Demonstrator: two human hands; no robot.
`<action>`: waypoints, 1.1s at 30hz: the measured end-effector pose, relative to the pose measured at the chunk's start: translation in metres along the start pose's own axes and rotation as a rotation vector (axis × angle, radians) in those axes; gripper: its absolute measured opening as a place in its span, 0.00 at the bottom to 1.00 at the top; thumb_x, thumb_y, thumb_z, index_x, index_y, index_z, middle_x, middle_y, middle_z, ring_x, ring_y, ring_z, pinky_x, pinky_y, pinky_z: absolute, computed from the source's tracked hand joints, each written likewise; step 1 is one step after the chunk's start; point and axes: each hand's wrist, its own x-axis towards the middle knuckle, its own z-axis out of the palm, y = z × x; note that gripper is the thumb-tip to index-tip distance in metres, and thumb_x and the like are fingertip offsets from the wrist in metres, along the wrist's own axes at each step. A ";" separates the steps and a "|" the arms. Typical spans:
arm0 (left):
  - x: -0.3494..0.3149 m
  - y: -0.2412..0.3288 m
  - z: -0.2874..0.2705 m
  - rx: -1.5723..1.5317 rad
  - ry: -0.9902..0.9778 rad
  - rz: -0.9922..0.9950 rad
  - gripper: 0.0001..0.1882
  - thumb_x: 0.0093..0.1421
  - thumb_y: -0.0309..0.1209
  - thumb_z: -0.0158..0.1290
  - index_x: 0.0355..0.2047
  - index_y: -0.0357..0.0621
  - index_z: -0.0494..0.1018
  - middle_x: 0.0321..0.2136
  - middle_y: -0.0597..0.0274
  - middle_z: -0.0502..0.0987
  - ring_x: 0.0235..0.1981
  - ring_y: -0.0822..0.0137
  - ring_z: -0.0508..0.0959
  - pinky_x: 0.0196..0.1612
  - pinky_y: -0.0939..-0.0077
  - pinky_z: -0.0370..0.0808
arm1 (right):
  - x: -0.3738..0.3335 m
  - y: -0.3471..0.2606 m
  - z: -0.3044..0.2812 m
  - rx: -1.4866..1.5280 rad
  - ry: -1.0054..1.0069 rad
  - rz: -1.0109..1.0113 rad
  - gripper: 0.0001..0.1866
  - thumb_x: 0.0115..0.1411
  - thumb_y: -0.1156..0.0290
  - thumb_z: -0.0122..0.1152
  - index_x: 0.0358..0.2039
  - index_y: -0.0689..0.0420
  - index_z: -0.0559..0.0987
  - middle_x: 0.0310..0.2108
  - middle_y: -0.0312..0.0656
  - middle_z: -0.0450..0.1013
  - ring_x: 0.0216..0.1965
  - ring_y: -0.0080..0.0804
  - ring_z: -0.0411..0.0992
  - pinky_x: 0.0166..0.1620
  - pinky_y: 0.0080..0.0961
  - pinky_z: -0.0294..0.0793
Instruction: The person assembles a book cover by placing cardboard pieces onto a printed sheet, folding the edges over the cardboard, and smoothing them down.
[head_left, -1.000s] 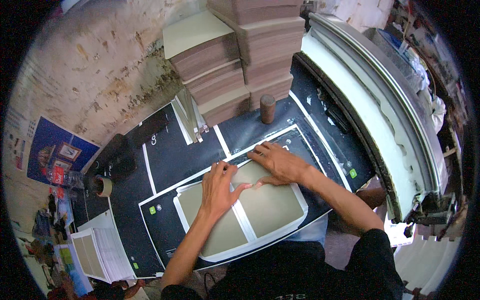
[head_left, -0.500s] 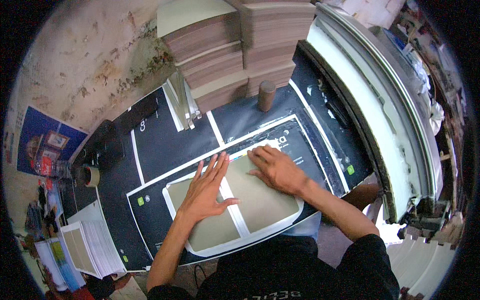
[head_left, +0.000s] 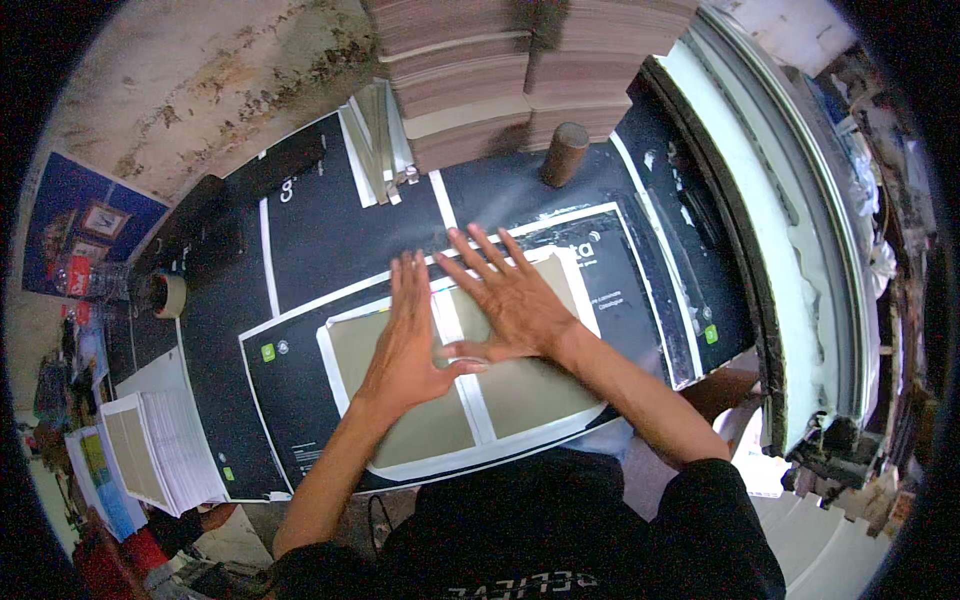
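Two grey-brown boards point(head_left: 540, 395) lie on one white sheet point(head_left: 476, 412) by the counter's point(head_left: 350, 230) near edge. Toward its far edge stand two tall stacks point(head_left: 455, 90) and one brown cylinder point(head_left: 565, 155); toward its left, one tape roll point(head_left: 171, 297).

I see, under the left hand point(head_left: 402, 362) and right hand point(head_left: 520, 312), a grey-beige panel point(head_left: 540, 395) bordered and split in white, around it a black tabletop point(head_left: 335, 240) lined in white, ahead of both hands finely striped brown stacks point(head_left: 465, 75), left of them a blue poster point(head_left: 140, 205).
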 end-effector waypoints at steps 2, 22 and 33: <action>-0.001 -0.007 -0.004 0.112 -0.053 0.000 0.78 0.39 0.65 0.72 0.76 0.37 0.39 0.77 0.39 0.43 0.79 0.46 0.39 0.77 0.41 0.39 | -0.001 -0.007 -0.006 -0.035 -0.072 0.028 0.59 0.60 0.21 0.43 0.78 0.52 0.50 0.78 0.54 0.43 0.79 0.53 0.37 0.78 0.54 0.31; -0.076 -0.038 -0.031 0.419 -0.098 -0.151 0.55 0.64 0.62 0.53 0.77 0.38 0.43 0.78 0.51 0.44 0.78 0.47 0.47 0.69 0.20 0.38 | 0.048 -0.041 0.006 0.201 -0.042 -0.099 0.59 0.56 0.36 0.66 0.75 0.62 0.53 0.77 0.59 0.44 0.78 0.54 0.42 0.78 0.49 0.40; -0.082 -0.044 -0.045 0.168 0.275 -0.394 0.84 0.30 0.72 0.72 0.76 0.34 0.42 0.63 0.45 0.71 0.65 0.51 0.65 0.66 0.38 0.46 | 0.045 -0.064 0.014 0.142 -0.154 -0.075 0.59 0.58 0.32 0.61 0.76 0.60 0.51 0.78 0.55 0.43 0.79 0.50 0.40 0.78 0.50 0.35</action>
